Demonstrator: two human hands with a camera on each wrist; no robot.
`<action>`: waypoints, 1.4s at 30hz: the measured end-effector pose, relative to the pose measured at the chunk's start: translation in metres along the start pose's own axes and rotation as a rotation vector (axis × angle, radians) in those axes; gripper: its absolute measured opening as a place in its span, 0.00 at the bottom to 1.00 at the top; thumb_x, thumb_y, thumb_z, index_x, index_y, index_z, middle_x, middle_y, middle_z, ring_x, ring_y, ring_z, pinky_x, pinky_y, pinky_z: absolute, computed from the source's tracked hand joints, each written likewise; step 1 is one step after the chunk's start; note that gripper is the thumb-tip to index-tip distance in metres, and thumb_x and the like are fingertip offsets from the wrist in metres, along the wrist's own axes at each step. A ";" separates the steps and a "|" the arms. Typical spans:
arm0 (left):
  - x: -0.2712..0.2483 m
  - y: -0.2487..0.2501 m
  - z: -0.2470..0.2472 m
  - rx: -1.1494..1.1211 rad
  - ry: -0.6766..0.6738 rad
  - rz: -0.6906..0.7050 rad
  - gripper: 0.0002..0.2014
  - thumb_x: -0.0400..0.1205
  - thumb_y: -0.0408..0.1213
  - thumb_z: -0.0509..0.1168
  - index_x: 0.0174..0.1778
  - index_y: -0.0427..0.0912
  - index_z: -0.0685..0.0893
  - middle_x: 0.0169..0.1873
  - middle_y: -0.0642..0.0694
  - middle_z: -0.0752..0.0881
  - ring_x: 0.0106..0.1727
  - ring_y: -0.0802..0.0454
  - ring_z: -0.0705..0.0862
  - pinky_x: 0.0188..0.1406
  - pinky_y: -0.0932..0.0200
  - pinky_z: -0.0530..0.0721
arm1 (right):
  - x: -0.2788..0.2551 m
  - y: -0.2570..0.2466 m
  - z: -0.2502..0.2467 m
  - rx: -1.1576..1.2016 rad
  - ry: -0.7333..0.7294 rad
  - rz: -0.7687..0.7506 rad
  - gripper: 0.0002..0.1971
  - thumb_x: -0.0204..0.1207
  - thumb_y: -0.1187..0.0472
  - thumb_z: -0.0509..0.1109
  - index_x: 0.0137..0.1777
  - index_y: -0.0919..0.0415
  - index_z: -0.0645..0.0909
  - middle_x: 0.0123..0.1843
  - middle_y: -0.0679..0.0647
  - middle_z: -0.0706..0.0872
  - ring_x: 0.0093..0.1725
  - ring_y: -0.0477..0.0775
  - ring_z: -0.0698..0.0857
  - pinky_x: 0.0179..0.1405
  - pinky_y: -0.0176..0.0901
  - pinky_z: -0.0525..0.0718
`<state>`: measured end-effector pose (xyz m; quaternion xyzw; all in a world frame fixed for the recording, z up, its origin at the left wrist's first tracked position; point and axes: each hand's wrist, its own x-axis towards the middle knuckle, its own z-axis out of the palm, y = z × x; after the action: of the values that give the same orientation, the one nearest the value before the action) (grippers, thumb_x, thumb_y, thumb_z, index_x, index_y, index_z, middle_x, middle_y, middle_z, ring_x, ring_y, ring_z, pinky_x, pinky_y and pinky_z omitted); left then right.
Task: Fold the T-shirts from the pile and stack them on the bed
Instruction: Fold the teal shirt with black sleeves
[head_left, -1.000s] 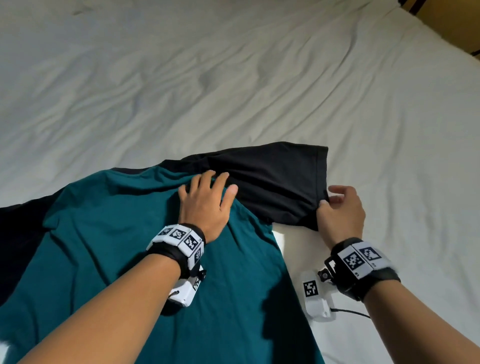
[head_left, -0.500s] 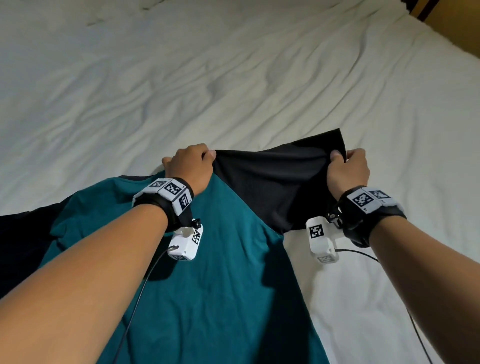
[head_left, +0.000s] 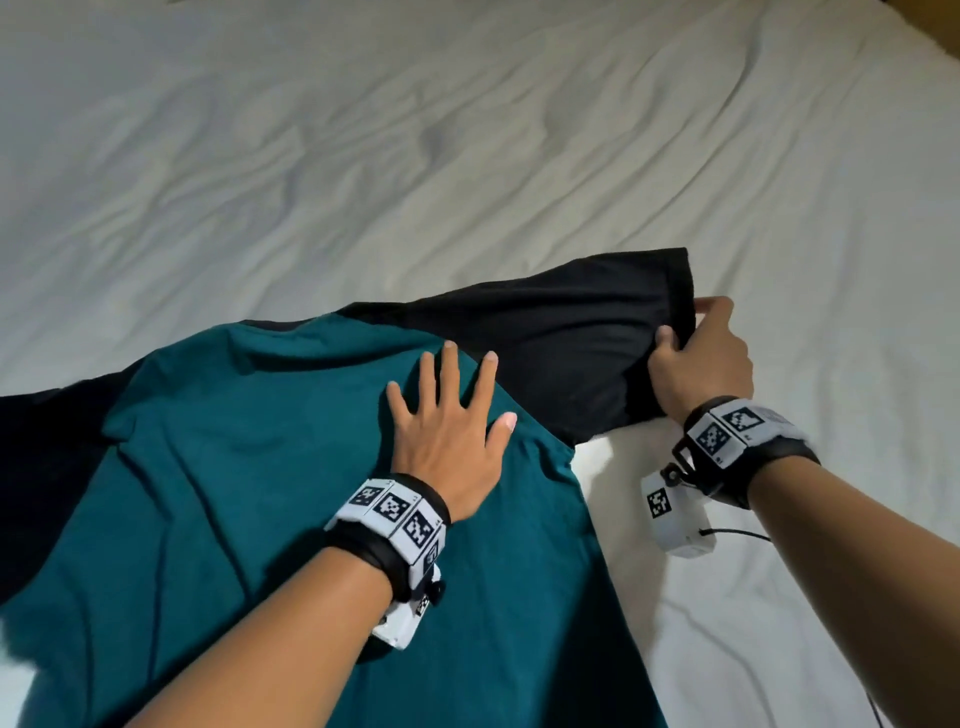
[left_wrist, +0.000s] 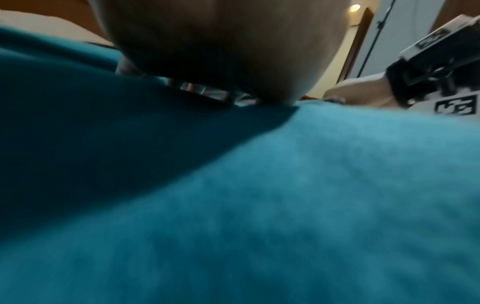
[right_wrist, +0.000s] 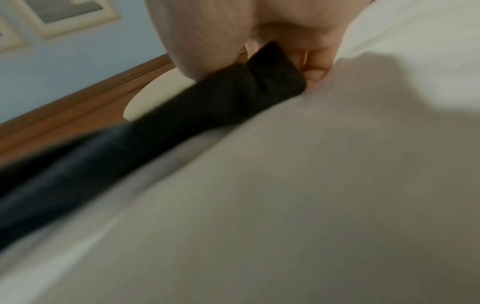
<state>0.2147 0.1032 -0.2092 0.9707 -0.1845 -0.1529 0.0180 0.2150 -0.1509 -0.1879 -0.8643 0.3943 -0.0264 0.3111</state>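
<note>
My left hand (head_left: 441, 447) flat, pinning teal T-shirt (head_left: 260, 519); right hand (head_left: 698, 358) pinches black sleeve (head_left: 561, 338) cuff, sleeve running right-far from shoulder.

White sheet (head_left: 467, 130) lying wrinkled over bed. Wooden headboard (right_wrist: 78, 107) running below blue wall (right_wrist: 78, 61); framed pictures (right_wrist: 70, 14) hanging there. Ceiling lamp (left_wrist: 354, 7) glowing beside dark door frame (left_wrist: 357, 43).

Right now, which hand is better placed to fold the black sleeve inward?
Right hand: it already pinches the black sleeve hem. The left hand lies flat on the teal T-shirt, likely anchoring it.
</note>
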 end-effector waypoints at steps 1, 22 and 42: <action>0.002 -0.002 0.006 -0.004 -0.010 -0.002 0.35 0.89 0.63 0.40 0.89 0.57 0.35 0.90 0.37 0.40 0.90 0.34 0.42 0.82 0.20 0.49 | 0.001 0.001 0.000 0.006 0.021 -0.002 0.18 0.85 0.55 0.62 0.73 0.55 0.67 0.42 0.52 0.79 0.46 0.64 0.78 0.46 0.52 0.73; 0.020 -0.011 0.007 -0.121 -0.155 -0.037 0.35 0.87 0.68 0.40 0.88 0.64 0.33 0.90 0.43 0.36 0.89 0.39 0.34 0.80 0.20 0.34 | -0.051 0.012 0.031 -0.498 -0.273 -0.293 0.37 0.86 0.33 0.36 0.91 0.51 0.38 0.91 0.57 0.36 0.89 0.60 0.35 0.87 0.63 0.35; -0.483 -0.159 0.102 -0.341 0.033 -1.014 0.28 0.88 0.46 0.62 0.82 0.38 0.68 0.78 0.25 0.69 0.77 0.26 0.70 0.64 0.22 0.71 | -0.428 0.165 0.002 -0.640 -0.441 -0.378 0.35 0.86 0.40 0.44 0.91 0.52 0.48 0.92 0.58 0.43 0.90 0.62 0.41 0.86 0.69 0.41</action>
<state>-0.1884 0.4289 -0.1811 0.9237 0.3353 -0.1549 0.1022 -0.1888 0.0670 -0.1965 -0.9592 0.1416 0.2260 0.0940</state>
